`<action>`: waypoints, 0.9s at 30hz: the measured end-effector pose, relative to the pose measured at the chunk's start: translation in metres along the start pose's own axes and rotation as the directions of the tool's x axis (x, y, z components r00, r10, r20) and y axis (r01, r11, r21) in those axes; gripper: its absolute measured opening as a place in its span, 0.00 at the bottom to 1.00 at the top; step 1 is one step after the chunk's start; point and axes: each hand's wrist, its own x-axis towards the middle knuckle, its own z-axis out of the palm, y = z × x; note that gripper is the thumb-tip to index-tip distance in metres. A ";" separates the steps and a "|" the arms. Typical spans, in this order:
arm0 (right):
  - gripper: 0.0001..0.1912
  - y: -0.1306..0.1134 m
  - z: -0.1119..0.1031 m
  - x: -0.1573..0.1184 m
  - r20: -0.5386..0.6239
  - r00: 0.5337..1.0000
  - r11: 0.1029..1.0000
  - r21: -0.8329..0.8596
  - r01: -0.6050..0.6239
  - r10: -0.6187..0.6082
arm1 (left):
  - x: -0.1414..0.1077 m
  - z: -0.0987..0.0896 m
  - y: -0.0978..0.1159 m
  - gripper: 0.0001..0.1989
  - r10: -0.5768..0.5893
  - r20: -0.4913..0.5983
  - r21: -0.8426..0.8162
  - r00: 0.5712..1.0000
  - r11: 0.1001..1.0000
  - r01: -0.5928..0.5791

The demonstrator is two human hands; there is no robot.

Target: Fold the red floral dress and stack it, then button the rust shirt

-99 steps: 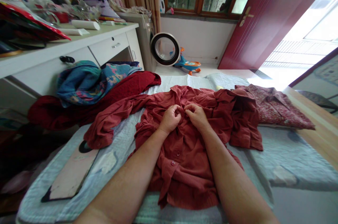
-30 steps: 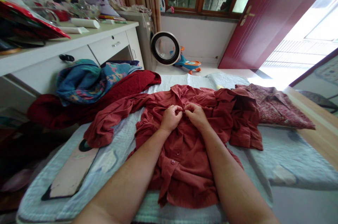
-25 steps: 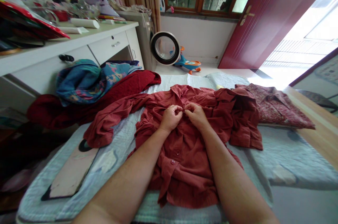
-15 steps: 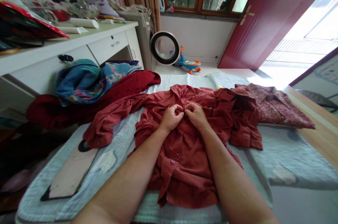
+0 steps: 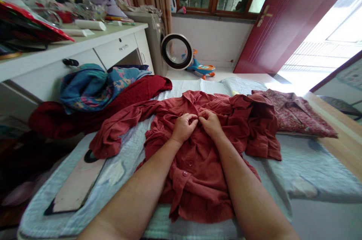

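A rust-red button-up shirt (image 5: 198,191) lies spread and wrinkled in front of me, its sleeves out to both sides. At the upper part of its front opening, my left hand (image 5: 184,126) pinches the fabric between thumb and fingers. Just beside it, almost touching, my right hand (image 5: 210,124) pinches the opposite edge. Whatever lies between the fingertips is too small to make out. Lower on the front, two buttons show. The shirt rests on a pale blue-green quilted cloth (image 5: 121,191).
A folded patterned shirt (image 5: 299,113) lies at the right. Dark red cloth (image 5: 135,95) and blue floral clothing (image 5: 85,87) are heaped at the left, by a cluttered white desk (image 5: 113,46). Behind stand a washing machine with its round door (image 5: 177,51) open and a red door (image 5: 271,17).
Both hands have shifted very slightly on the shirt front, keeping their pinch. Everything else looks the same.
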 end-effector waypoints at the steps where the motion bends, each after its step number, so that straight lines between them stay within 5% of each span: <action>1: 0.04 0.000 0.000 0.000 -0.006 1.000 1.000 0.004 -0.008 0.008 | 0.000 0.000 0.001 0.06 0.006 0.000 -0.005 1.000 1.000 -0.006; 7: 0.05 -0.009 0.000 -0.003 -0.009 1.000 0.998 0.052 -0.022 0.023 | 0.001 -0.001 0.002 0.10 -0.098 0.034 -0.176 0.995 0.979 0.103; 14: 0.05 -0.013 0.000 -0.004 0.055 0.998 0.994 0.110 0.029 -0.036 | 0.005 0.001 -0.005 0.06 -0.278 0.106 -0.456 0.955 0.840 0.295; 27: 0.07 -0.021 -0.001 -0.007 0.081 0.996 0.998 0.055 0.028 -0.032 | 0.005 0.003 -0.014 0.10 -0.314 0.109 -0.359 0.943 0.873 0.331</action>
